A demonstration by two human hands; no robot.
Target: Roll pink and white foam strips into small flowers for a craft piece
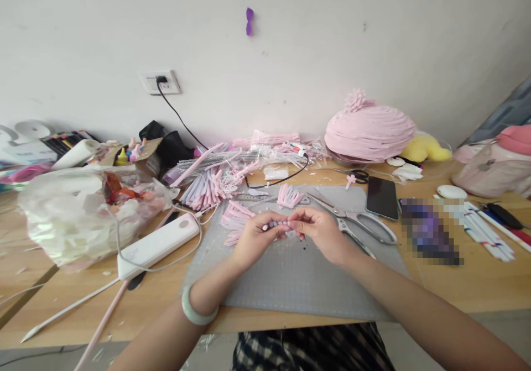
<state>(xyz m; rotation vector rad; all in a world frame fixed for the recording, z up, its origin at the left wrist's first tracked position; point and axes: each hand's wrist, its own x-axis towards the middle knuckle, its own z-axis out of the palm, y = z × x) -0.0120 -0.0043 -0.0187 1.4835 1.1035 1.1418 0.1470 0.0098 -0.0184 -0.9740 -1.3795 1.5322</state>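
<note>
Over the grey cutting mat (290, 282), my left hand (259, 235) and my right hand (317, 230) meet with fingers pinched. Between them they grip a small bunch of pale lavender pipe cleaners (279, 224); the fingers cover much of it. Bundles of cut pink and lilac pipe cleaners (236, 216) lie just beyond my left hand. A smaller pink bundle (289, 195) sits behind both hands. Right of my right hand rest large metal scissors (352, 216), their blades apart and pointing to the far left.
A white glue-gun-like device (160, 246) with a cable lies left of the mat, near a stuffed plastic bag (83, 216). A phone (382, 197), black scissors (357, 176) and white pens (489, 233) are on the right. Behind stands a pink fuzzy dome (369, 130).
</note>
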